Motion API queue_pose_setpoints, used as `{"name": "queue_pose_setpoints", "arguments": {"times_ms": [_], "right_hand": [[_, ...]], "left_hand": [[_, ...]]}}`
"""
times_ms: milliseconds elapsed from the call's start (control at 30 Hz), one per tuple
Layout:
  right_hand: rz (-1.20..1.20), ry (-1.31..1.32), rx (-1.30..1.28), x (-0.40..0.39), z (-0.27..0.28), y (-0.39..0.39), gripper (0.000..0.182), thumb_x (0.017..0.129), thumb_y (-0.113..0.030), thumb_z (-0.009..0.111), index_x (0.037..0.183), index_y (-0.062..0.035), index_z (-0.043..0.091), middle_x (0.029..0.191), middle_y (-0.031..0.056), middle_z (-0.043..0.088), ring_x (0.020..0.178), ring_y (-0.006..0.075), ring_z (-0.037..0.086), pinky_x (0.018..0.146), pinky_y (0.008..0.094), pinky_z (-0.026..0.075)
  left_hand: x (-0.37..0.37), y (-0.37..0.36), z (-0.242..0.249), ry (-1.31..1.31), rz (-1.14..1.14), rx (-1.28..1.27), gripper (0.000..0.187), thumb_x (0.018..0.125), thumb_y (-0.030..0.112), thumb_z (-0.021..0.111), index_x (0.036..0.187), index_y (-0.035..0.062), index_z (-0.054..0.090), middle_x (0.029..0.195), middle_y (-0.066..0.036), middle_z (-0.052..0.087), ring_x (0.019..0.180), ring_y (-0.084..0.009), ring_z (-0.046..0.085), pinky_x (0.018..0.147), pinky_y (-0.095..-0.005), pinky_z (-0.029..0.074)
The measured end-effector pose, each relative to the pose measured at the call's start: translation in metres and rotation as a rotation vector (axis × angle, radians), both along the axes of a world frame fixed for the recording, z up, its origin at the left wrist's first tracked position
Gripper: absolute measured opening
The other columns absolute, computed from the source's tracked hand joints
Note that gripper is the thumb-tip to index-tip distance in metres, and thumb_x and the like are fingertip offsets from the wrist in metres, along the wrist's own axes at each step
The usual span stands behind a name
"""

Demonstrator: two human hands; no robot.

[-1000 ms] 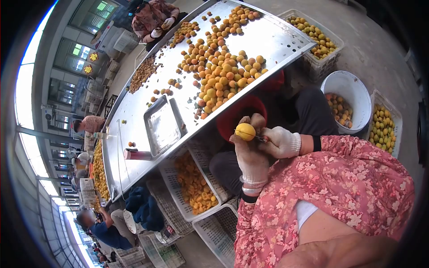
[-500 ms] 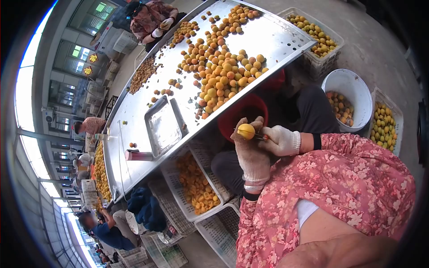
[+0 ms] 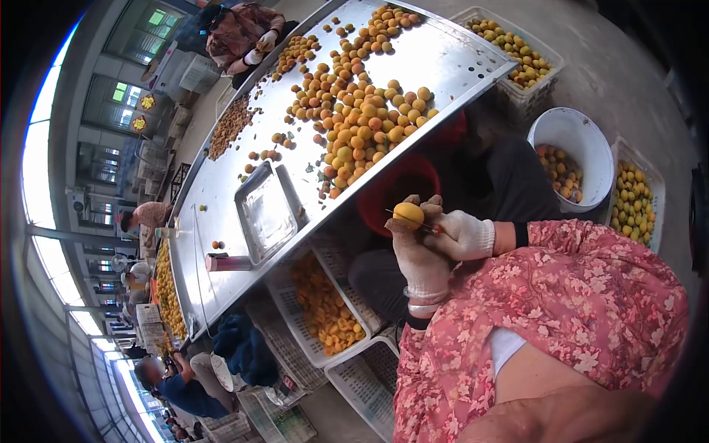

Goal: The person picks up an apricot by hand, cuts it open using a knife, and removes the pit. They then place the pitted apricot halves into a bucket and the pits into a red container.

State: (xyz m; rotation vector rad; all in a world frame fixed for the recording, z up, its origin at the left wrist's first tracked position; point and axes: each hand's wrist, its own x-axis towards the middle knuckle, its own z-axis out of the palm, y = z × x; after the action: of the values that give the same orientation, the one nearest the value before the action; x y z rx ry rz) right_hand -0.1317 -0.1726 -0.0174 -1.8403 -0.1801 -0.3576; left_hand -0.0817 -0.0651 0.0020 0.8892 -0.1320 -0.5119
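Left hand (image 3: pixel 422 258) gripped a fruit (image 3: pixel 408 213); right hand (image 3: pixel 467 235) gripped a knife (image 3: pixel 435 229).
We saw both close together, apart from the table's (image 3: pixel 442 70) near edge.

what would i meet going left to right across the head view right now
Person in dark blue → metal tray → held yellow fruit → gloved right hand → white bucket → rightmost fruit crate.
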Motion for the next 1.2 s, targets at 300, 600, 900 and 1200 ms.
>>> {"name": "queue_pose_setpoints", "arguments": {"times_ms": [300, 600, 900, 1200], "right_hand": [[0.028, 0.106, -0.018, -0.001, 0.002, -0.005, 0.039, 0.095, -0.023, 0.059, 0.126, -0.0021, 0.049, 0.090, 0.0209, 0.066, 0.082, 0.0388, 0.067, 0.070, 0.0402, 0.053], [0.049, 0.246, 0.056, -0.003, -0.005, -0.006, 0.034, 0.096, -0.026, 0.058, 0.118, 0.0000, 0.053, 0.085, 0.0211, 0.066, 0.083, 0.0380, 0.067, 0.070, 0.0391, 0.052], [0.011, 0.259, 0.044, -0.001, -0.012, -0.008, 0.029, 0.096, -0.027, 0.058, 0.105, 0.0006, 0.054, 0.082, 0.0232, 0.065, 0.082, 0.0395, 0.067, 0.068, 0.0411, 0.051], [0.050, 0.350, -0.332, 0.006, 0.005, -0.022, 0.030, 0.096, -0.030, 0.057, 0.102, -0.0012, 0.051, 0.074, 0.0229, 0.064, 0.073, 0.0439, 0.064, 0.063, 0.0478, 0.050]], "left_hand": [[0.009, 0.004, 0.010, -0.183, -0.012, 0.178, 0.068, 0.098, 0.059, 0.041, 0.129, -0.0010, 0.047, 0.107, -0.015, 0.066, 0.117, -0.0262, 0.056, 0.105, -0.0387, 0.039], [0.002, -0.001, 0.001, 0.067, -0.056, 0.048, 0.076, 0.094, 0.069, 0.035, 0.124, 0.0002, 0.047, 0.113, -0.017, 0.065, 0.118, -0.0313, 0.056, 0.107, -0.0412, 0.039], [0.008, 0.004, -0.013, 0.169, -0.098, -0.060, 0.067, 0.094, 0.063, 0.046, 0.128, 0.0049, 0.047, 0.112, -0.015, 0.066, 0.117, -0.0278, 0.057, 0.103, -0.0401, 0.042], [0.007, 0.010, -0.013, 0.060, -0.050, -0.186, 0.038, 0.100, 0.016, 0.056, 0.135, 0.0074, 0.043, 0.137, -0.013, 0.050, 0.126, -0.0333, 0.053, 0.106, -0.0422, 0.043]]}}
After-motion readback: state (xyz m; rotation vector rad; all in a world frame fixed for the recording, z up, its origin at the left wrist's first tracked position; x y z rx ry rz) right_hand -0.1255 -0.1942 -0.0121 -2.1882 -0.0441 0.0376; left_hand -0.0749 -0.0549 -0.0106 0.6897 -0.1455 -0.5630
